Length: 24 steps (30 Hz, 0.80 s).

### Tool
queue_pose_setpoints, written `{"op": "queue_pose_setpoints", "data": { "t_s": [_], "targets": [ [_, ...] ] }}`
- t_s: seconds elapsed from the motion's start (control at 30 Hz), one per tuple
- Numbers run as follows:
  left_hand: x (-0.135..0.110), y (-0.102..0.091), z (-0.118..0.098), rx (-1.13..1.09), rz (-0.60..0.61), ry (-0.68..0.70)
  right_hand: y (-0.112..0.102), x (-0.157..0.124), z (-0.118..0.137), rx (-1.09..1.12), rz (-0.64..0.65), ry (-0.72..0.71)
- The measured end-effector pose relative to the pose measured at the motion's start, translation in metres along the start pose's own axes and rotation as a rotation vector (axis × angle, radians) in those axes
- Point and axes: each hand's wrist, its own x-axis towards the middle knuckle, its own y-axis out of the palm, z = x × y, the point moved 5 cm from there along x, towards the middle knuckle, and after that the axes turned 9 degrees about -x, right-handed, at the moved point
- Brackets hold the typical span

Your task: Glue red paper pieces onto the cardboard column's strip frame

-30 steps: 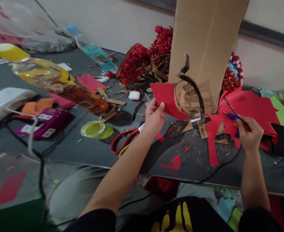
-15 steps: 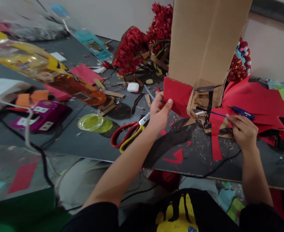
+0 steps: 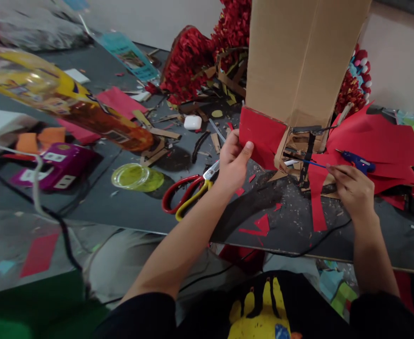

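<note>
My left hand [image 3: 235,162] pinches the edge of a red paper-covered flap [image 3: 263,136], thumb on the near face. The flap joins the base of a tall upright cardboard piece [image 3: 281,61], where torn brown layers and a black strip show. Between the fingers of my right hand [image 3: 355,190] is a thin blue stick [image 3: 314,163], pointing left into the open cardboard base; its far tip is hard to make out. Just beyond that hand, a blue glue gun [image 3: 360,162] lies on cut red paper [image 3: 379,136]. A red paper strip [image 3: 318,202] hangs down beside the base.
Red-and-yellow-handled scissors [image 3: 186,195] lie near my left forearm. Left of them are a yellow-green tub [image 3: 136,178], a tilted bottle of amber liquid [image 3: 94,115] and a purple power strip [image 3: 57,165]. Cardboard scraps litter the dark table [image 3: 122,212]; red fringed shapes [image 3: 189,66] stand behind.
My view has shifted slightly. Both hands keep nearly the same places and grips, with the blue stick still pointing into the cardboard base.
</note>
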Motion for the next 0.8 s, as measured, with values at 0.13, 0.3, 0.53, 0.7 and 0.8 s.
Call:
{"op": "queue_pose_setpoints", "data": {
  "t_s": [0.13, 0.3, 0.53, 0.7, 0.8],
  "targets": [
    [-0.001, -0.002, 0.001, 0.040, -0.004, 0.018, -0.003, 0.002, 0.011, -0.090, 0.058, -0.033],
    [-0.002, -0.002, -0.001, 0.059, 0.005, 0.053, -0.007, 0.006, 0.020, -0.161, 0.044, -0.040],
    [-0.001, -0.006, -0.002, 0.101, -0.062, 0.042, -0.002, 0.004, 0.016, -0.135, 0.104, 0.010],
    [-0.001, -0.009, -0.004, 0.083, -0.076, 0.061, -0.002, 0.003, 0.017, -0.164, 0.104, 0.021],
    [0.001, -0.007, -0.007, 0.073, -0.055, 0.074, -0.003, 0.005, 0.017, -0.150, 0.068, 0.019]
  ]
}}
